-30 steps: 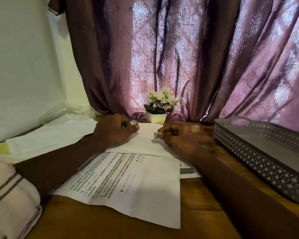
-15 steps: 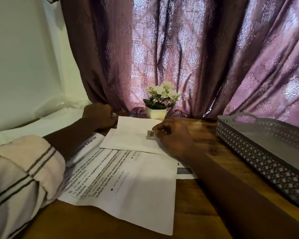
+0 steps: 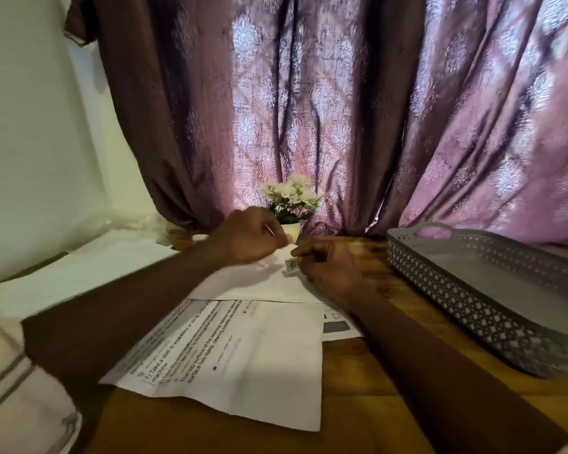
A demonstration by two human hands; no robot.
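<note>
One stamp (image 3: 291,266) at envelope (image 3: 253,286) edge, tray (image 3: 456,296) apart

A second ago the left hand (image 3: 250,239) lay on the white envelope (image 3: 253,286), at 9 o'clock from the little stamp (image 3: 291,266), with something small and shiny in its fingers. Then it went off toward 10 o'clock, away from the envelope, to the foot of the curtain (image 3: 194,158). Now it has come back. It is over the far edge of the envelope, at about 11 o'clock from the stamp and close to it, fingers curled in. It hides the left side of the flower pot (image 3: 292,231), which showed whole before. The hand looks blurry, so I cannot tell what it holds.
</note>
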